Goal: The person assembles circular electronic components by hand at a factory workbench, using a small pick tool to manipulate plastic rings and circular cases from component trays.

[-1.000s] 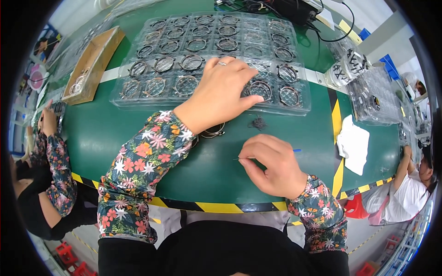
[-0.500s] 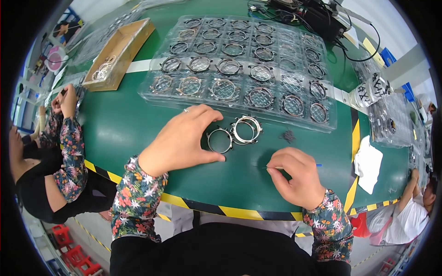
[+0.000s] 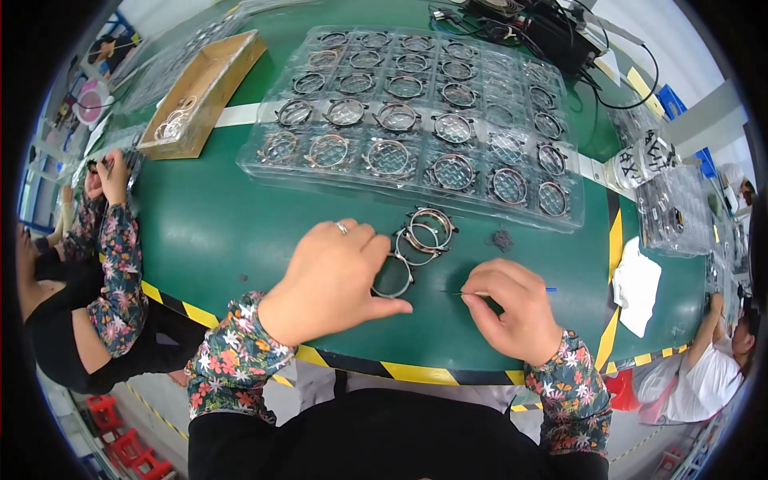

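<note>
My left hand [image 3: 328, 276] curls around a round metal watch case [image 3: 410, 282], gripping it between thumb and fingers, low over the green table. Just beyond it, two more watch cases overlap: a silvery one [image 3: 438, 250] and, farther back, another [image 3: 453, 227]. My right hand [image 3: 512, 308] pinches a thin tool with a blue end [image 3: 550, 290]; its fine tip points left toward the held case, apart from it. A small heap of tiny dark pieces [image 3: 502, 239] lies beyond my right hand.
A stack of clear plastic trays [image 3: 248, 164] filled with watch cases spans the table's far side. At left stands a wooden box [image 3: 204, 132] with pale rings. A white cloth [image 3: 638, 288] lies at right, near cables and more trays [image 3: 680, 212]. People sit on both sides.
My left hand has come nearer to me and slightly right, bringing the watch case along. The two overlapping cases have shifted farther apart. My right hand has hardly moved.
</note>
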`<state>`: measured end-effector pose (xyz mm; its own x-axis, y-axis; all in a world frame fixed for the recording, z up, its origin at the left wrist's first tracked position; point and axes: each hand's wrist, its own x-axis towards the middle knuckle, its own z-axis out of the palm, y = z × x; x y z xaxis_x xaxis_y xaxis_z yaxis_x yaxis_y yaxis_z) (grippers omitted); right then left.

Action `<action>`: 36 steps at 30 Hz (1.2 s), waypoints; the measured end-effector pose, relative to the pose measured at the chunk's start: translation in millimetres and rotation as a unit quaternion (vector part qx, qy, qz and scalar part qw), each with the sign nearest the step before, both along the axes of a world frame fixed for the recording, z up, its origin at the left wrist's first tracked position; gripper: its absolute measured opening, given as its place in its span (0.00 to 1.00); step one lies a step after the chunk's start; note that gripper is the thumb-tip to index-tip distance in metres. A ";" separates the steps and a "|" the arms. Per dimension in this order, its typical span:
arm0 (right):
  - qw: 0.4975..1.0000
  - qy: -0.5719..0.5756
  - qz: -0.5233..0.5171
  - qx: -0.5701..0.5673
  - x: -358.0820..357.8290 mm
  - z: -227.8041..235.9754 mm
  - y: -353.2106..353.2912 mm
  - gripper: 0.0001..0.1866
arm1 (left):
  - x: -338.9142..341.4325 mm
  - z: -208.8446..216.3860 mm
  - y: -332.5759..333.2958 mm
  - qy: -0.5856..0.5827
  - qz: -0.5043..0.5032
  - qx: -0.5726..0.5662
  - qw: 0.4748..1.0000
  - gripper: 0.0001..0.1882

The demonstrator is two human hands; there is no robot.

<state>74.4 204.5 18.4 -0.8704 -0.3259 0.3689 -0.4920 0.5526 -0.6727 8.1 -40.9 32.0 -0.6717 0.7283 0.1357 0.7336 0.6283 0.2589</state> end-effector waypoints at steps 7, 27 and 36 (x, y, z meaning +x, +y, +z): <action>1.000 0.000 0.015 0.004 -0.4 -1.7 -0.3 0.08 | 23.5 -11.9 13.4 0.035 -0.040 0.027 0.998 0.32; 0.997 -0.070 0.039 -0.014 3.3 -6.7 -4.0 0.07 | 23.3 -20.9 17.6 -0.009 -0.089 0.102 0.991 0.28; 0.996 -0.072 0.055 0.010 6.8 -2.2 -4.1 0.07 | 23.1 -22.1 19.4 0.013 -0.146 0.079 0.986 0.32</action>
<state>81.2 200.3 16.3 -0.8727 -0.4277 0.2354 -0.4491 0.5142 -0.7307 31.3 -21.5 9.9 -0.4304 0.8590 0.2771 0.8853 0.3419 0.3151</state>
